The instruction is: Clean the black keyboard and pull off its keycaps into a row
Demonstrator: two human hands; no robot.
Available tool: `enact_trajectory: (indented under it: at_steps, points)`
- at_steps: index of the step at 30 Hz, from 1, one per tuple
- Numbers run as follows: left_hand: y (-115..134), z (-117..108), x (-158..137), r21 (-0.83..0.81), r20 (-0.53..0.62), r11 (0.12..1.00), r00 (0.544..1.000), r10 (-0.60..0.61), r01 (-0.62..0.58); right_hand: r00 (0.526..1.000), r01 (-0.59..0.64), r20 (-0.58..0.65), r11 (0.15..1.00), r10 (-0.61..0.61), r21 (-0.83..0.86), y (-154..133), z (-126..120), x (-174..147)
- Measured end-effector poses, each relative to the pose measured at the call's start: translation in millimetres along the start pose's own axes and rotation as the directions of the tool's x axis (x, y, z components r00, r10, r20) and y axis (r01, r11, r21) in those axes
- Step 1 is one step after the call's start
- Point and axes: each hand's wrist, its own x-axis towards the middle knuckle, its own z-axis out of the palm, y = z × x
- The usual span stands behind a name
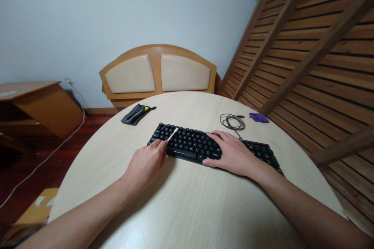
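Note:
A black keyboard [193, 140] lies on the round table, slightly slanted. My left hand [152, 157] pinches a white cotton swab [173, 134], its tip over the keys on the keyboard's left half. Spread across the right part of the keyboard, my right hand [229, 149] grips it, with the thumb along the near edge and the fingers toward the far edge. That hand covers some keys; the number pad shows to its right.
Behind the keyboard, its coiled cable [233, 121] rests near a purple cloth [258, 117]. A dark pouch [136, 114] with a yellow bit is at the far left of the table [187, 202]. Slatted wood [306, 58] leans along the right; a padded headboard [159, 72] stands behind.

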Motion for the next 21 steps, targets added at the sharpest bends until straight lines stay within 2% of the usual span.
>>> enact_trajectory:
  at_steps: [10, 21]
  points:
    - [0.2, 6.7, 0.3, -0.04, 0.035, 0.997, 0.997, 0.064, -0.062, 1.0, 0.006, -0.012, 1.0, -0.006, 0.009, 0.1, 1.3, 0.1]
    - [2.1, 4.9, -0.8, -0.056, 0.036, 0.998, 0.999, 0.041, -0.039, 1.0, -0.008, 0.002, 1.0, 0.008, -0.001, -0.6, 0.6, 0.5]
